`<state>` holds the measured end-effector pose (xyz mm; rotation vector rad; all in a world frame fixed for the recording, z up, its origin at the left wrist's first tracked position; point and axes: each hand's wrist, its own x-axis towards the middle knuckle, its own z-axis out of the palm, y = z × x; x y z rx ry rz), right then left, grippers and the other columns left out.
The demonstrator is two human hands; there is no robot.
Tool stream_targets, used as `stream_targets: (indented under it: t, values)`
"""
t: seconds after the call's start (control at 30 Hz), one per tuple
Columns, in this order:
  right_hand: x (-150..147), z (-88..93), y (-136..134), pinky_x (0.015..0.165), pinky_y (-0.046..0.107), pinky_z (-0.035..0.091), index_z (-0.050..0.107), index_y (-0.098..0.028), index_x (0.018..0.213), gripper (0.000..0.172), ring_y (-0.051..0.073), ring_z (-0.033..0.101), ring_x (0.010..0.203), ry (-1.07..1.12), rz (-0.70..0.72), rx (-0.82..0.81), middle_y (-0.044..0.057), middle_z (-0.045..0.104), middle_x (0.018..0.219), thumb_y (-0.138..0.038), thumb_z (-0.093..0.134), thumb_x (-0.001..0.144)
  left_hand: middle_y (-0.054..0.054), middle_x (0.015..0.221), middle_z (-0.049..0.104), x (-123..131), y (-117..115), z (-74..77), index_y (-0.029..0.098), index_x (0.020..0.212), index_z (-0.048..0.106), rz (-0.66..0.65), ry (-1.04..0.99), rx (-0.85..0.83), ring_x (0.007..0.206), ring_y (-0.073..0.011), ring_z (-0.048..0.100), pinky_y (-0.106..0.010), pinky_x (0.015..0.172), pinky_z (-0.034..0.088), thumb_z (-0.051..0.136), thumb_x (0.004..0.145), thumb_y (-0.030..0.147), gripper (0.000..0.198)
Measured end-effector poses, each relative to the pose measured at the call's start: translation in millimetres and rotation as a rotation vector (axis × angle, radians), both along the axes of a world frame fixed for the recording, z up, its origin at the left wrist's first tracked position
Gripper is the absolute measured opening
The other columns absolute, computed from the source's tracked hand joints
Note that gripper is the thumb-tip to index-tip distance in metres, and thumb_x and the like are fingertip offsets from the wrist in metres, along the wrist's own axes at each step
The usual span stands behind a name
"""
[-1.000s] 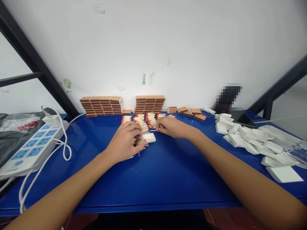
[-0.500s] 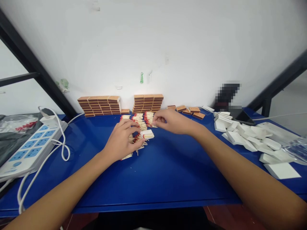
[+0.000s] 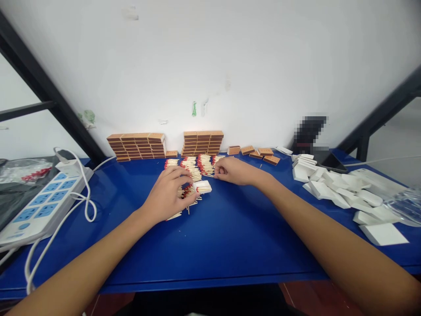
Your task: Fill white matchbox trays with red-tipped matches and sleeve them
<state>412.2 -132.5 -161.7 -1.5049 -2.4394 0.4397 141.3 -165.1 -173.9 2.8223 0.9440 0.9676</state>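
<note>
My left hand holds a small white matchbox tray between thumb and fingers, and a few matchsticks lie inside it. Beneath and beyond this hand are piles of red-tipped matchsticks, spread over the blue table. My right hand is at the right edge of the piles with its fingertips pinched together, close to the matches. Whether a match is between those fingertips is too small to make out.
Stacked brown matchboxes and a second stack stand against the wall. Loose matchboxes lie right of them. White trays are heaped at the right, near a dark phone-like device. A power strip with white cables occupies the left.
My right hand has shifted slightly right and down from the match piles, uncovering more matches and a matchbox behind it. My left hand stays in place with the tray.
</note>
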Motion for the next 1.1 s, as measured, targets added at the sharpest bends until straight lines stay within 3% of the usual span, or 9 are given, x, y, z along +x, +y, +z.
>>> stream_targets:
  t: [0.3,0.57,0.97,1.1]
  values:
    - [-6,6.7,-6,0.059,0.026,0.034,0.062,-0.018,0.073,0.014,0.014,0.055,0.063,0.012,0.012,0.009,0.002,0.068,0.071,-0.016,0.066,0.086,-0.008,0.113,0.073,-1,-1,0.2,0.021,0.101,0.073,0.002,0.014,-0.004,0.116,-0.0285,0.063,-0.05,0.107,0.049,0.074,0.09,0.038,0.02]
    - [-12,-3.5,-3,0.064,0.026,0.035,0.071,-0.016,0.085,0.002,0.015,0.058,0.072,-0.019,0.028,0.11,0.005,0.072,0.083,-0.018,0.069,0.086,-0.007,0.11,0.074,0,-1,1.3,0.021,0.099,0.072,-0.004,0.019,-0.009,0.114,-0.0271,0.063,-0.049,0.108,0.048,0.073,0.09,0.037,0.018]
    - [-14,-4.9,-3,0.064,0.027,0.035,0.07,-0.016,0.087,0.002,0.016,0.057,0.07,0.004,0.007,0.065,0.005,0.072,0.081,-0.017,0.068,0.088,-0.007,0.114,0.074,-1,0,0.2,0.023,0.102,0.073,0.003,0.02,-0.026,0.116,-0.0292,0.063,-0.051,0.107,0.048,0.074,0.09,0.039,0.019]
    - [-13,-5.3,-2,0.063,0.027,0.034,0.067,-0.016,0.08,0.008,0.016,0.056,0.069,-0.023,0.033,0.073,0.005,0.07,0.078,-0.016,0.066,0.088,-0.007,0.113,0.074,0,0,0.9,0.023,0.101,0.073,-0.002,0.017,-0.032,0.116,-0.0287,0.063,-0.05,0.108,0.048,0.074,0.09,0.038,0.019]
